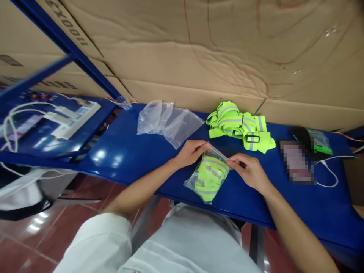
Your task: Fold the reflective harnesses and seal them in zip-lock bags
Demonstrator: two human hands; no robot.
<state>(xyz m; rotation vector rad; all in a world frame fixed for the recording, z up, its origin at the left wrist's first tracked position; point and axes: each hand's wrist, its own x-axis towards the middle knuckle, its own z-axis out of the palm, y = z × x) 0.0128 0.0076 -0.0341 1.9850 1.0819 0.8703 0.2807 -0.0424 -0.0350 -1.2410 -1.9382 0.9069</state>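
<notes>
A clear zip bag [191,183] with a folded neon-yellow reflective strap [211,175] inside lies over the front part of the blue table. My left hand [191,152] pinches the left end of the bag's top edge. At the right end of that same edge, my right hand [248,170] is closed in a pinch. Behind my hands is a heap of loose neon-yellow reflective straps [234,120] with black buckles. Several flat clear plastic bags [182,123] lie to the left of the heap.
On the blue table [113,151], a phone-like blurred object [298,161] with a white cable [337,178] sits at the right, near a black item [302,135]. A white power strip [76,119] with plugs stands at the left. Large cardboard [184,68] walls the back.
</notes>
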